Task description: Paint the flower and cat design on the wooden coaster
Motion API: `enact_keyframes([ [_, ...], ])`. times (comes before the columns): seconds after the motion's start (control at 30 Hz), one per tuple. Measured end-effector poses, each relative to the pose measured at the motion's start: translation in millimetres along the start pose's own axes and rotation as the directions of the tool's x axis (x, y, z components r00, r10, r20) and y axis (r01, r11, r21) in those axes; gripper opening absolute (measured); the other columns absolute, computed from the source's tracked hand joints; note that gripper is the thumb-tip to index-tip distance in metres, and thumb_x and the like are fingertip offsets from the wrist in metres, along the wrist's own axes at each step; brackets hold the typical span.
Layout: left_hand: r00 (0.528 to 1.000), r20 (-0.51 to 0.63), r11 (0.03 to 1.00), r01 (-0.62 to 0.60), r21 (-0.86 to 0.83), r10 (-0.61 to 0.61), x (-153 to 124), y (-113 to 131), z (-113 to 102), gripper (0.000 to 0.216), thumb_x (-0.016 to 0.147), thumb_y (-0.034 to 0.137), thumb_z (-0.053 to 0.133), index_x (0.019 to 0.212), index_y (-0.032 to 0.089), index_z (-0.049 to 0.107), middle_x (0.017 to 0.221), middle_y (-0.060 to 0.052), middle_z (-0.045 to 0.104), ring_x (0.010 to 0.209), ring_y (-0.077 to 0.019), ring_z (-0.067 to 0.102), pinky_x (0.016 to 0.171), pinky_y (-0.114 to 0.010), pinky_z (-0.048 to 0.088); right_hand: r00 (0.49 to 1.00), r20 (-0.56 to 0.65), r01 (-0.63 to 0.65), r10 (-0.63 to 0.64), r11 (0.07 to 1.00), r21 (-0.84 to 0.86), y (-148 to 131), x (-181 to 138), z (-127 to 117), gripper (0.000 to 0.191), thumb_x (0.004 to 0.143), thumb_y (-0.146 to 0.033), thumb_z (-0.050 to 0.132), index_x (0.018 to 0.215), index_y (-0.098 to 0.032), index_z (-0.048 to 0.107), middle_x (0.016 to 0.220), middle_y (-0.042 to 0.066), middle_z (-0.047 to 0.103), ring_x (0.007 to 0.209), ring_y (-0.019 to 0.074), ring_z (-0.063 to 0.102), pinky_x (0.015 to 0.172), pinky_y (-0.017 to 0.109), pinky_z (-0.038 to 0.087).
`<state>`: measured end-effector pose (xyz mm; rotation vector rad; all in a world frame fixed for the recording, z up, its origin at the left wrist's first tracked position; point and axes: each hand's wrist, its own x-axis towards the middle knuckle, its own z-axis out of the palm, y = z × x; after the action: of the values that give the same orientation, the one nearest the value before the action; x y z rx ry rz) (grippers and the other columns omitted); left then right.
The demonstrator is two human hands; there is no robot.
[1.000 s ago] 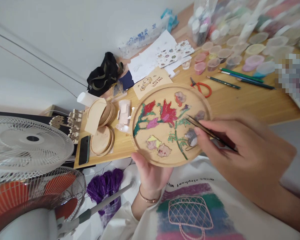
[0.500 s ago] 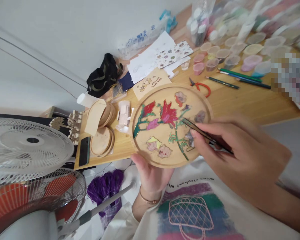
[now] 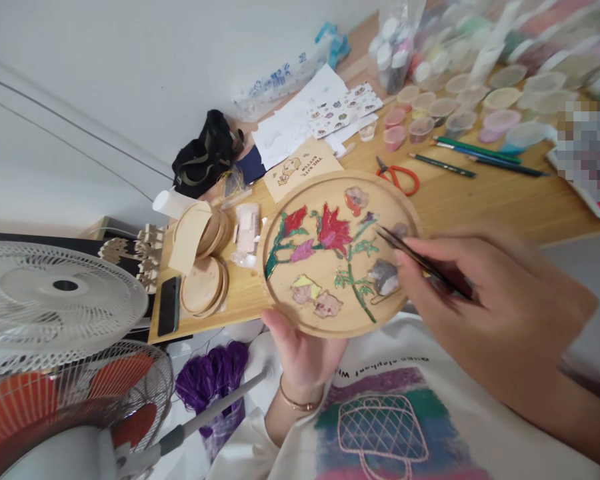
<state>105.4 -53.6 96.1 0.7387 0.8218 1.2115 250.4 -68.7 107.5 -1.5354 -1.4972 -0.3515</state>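
Observation:
My left hand (image 3: 303, 347) grips the near rim of a round wooden tray (image 3: 275, 300), thumb on the edge and the other fingers hidden underneath. Coloured shapes decorate the tray: a red flower (image 3: 334, 227), a green leafy stem (image 3: 353, 273), a pair of pinkish animal shapes (image 3: 327, 304) and a grey one (image 3: 384, 277). In my right hand (image 3: 490, 300) is a pair of dark tweezers (image 3: 420, 260), pinched between thumb and fingers. Their tips hover over or touch the tray's right part; contact cannot be made out.
Orange-handled scissors (image 3: 403, 180), coloured pencils (image 3: 480, 157) and several small plastic cups (image 3: 443, 110) lie beyond the tray. Left are stacked wooden discs (image 3: 200, 287), a phone (image 3: 169, 307) and a white fan (image 3: 65, 287). Purple thread (image 3: 215, 377) hangs below the table's edge.
My right hand and the tweezers have shifted slightly right, uncovering more of the grey shape. The tray stays in my left hand, almost unmoved.

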Motion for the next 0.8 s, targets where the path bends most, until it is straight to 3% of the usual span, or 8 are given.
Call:
enact_keyframes([
  [0.23, 1.000, 0.001, 1.000, -0.006, 0.023, 0.006, -1, -1, -5, 0.084, 0.078, 0.089, 0.035, 0.143, 0.039, 0.051, 0.153, 0.001, 0.051, 0.154, -0.0290, 0.024, 0.125, -0.047, 0.026, 0.994, 0.073, -0.076, 0.076, 0.997, -0.002, -7, 0, -11, 0.012, 0.086, -0.016, 0.069, 0.096, -0.021, 0.065, 0.091, 0.004, 0.074, 0.082, 0.0151, 0.071, 0.067, 0.025, 0.055],
  [0.4, 0.999, 0.032, 0.999, -0.039, -0.009, 0.040, -2, -2, -7, 0.079, 0.080, 0.086, 0.039, 0.144, 0.040, 0.049, 0.154, 0.002, 0.050, 0.154, -0.0277, 0.024, 0.125, -0.046, 0.025, 1.000, 0.022, 0.022, -0.022, 1.000, 0.017, -6, 3, -11, 0.009, 0.086, -0.019, 0.070, 0.093, -0.017, 0.066, 0.084, 0.004, 0.073, 0.076, 0.0116, 0.069, 0.061, 0.021, 0.052],
  [0.8, 0.995, 0.047, 0.996, -0.086, -0.024, 0.087, -3, -3, -4, 0.078, 0.082, 0.085, 0.034, 0.148, 0.043, 0.042, 0.155, 0.001, 0.048, 0.153, -0.0283, 0.026, 0.124, -0.047, 0.027, 0.997, 0.063, -0.032, 0.032, 0.999, -0.008, -7, 4, -12, 0.006, 0.088, -0.020, 0.067, 0.093, -0.022, 0.065, 0.087, 0.002, 0.073, 0.077, 0.0144, 0.070, 0.060, 0.025, 0.052],
])
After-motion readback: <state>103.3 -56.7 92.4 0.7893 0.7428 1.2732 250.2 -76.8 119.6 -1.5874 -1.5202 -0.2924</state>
